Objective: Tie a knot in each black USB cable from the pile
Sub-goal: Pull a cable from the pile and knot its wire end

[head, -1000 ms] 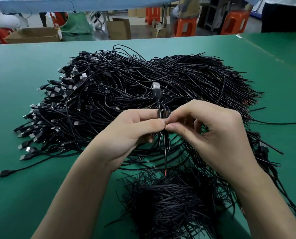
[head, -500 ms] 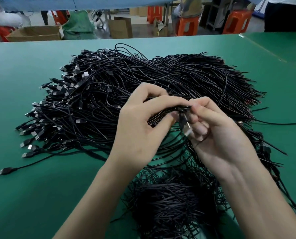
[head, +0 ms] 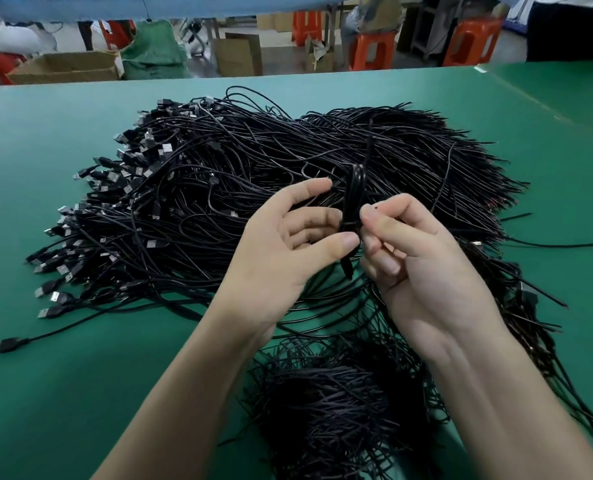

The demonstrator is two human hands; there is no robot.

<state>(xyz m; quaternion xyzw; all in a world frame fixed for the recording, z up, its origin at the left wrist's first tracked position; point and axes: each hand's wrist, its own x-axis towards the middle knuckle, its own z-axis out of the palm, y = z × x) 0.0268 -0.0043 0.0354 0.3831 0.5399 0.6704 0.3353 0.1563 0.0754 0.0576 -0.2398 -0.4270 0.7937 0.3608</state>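
one thin black usb cable [head: 354, 199], folded into a narrow loop, stands above the pile [head: 253, 188]; your left hand [head: 281, 258] and right hand [head: 426, 271] each hold it in a pinching grip. a second wiry heap [head: 329, 403] lies nearer on the green worktop [head: 80, 393].

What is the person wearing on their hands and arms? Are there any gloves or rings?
Nothing at all. The left hand and the right hand are bare, with no gloves and no rings. The fingernails that show are short and plain, with no polish. The left forearm and the right forearm are bare too, with no sleeve, watch or bracelet in view.
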